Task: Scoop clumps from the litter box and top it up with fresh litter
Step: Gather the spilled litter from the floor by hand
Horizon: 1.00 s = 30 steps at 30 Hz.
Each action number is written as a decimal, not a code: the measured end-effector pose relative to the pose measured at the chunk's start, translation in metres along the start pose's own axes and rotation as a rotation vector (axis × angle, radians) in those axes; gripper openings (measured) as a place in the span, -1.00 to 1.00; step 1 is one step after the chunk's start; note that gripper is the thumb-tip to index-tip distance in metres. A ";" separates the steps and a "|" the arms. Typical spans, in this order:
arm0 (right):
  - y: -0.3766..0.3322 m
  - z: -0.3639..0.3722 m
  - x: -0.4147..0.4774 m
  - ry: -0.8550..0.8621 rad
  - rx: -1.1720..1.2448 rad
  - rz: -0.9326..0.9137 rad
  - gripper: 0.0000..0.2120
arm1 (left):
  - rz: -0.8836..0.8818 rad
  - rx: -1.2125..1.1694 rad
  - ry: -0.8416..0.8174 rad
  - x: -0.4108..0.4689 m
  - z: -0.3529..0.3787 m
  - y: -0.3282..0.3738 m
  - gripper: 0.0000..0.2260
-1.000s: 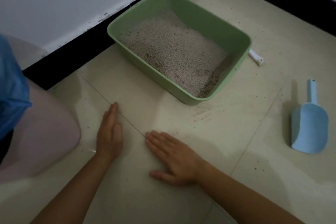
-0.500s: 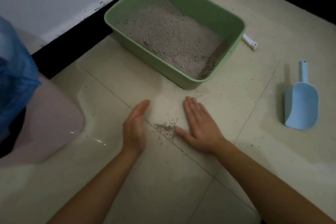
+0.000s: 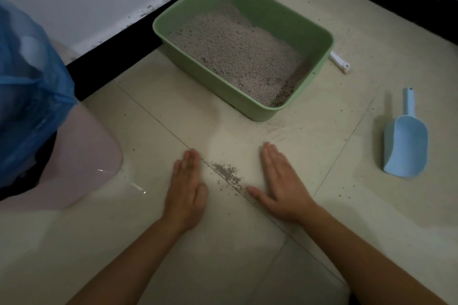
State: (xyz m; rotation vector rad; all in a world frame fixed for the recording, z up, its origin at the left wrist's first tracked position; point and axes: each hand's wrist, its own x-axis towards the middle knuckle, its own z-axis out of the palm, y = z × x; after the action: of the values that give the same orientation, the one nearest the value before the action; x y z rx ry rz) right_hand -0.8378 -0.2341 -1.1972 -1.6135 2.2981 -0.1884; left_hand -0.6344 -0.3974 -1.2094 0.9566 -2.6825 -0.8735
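Since both palms swept inward over the last sec, stray grains now sit in a small pile [image 3: 226, 173] on the floor [image 3: 173, 250], along a tile seam btwn the L hand [image 3: 186, 188] and R hand [image 3: 281, 186]. Both hands have eased apart again and lie flat, each grip slack w/ fingers straight, holding nothing. The box [image 3: 210, 79] stands just beyond w/ litter banked toward its far side and the scoop [image 3: 406, 146] lies well apart on the right, so this looks like spill cleanup, and the pile prob. needs lifting into the box or bag [image 3: 29, 82] next.
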 end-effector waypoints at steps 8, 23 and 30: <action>-0.026 0.016 -0.012 -0.014 -0.091 0.121 -0.01 | 0.185 -0.164 -0.156 -0.010 0.011 0.033 -0.36; -0.031 0.016 0.010 0.002 -0.092 -0.084 -0.12 | -0.274 -0.058 0.259 -0.008 -0.024 -0.021 -0.46; -0.041 0.030 0.048 0.256 0.230 -0.296 -0.59 | -0.284 -0.119 0.246 -0.012 -0.024 -0.010 -0.51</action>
State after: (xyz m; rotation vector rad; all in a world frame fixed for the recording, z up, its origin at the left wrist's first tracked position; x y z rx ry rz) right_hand -0.8056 -0.2912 -1.2226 -1.8861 2.1006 -0.7390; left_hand -0.6118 -0.4073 -1.1953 1.3420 -2.2985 -0.8881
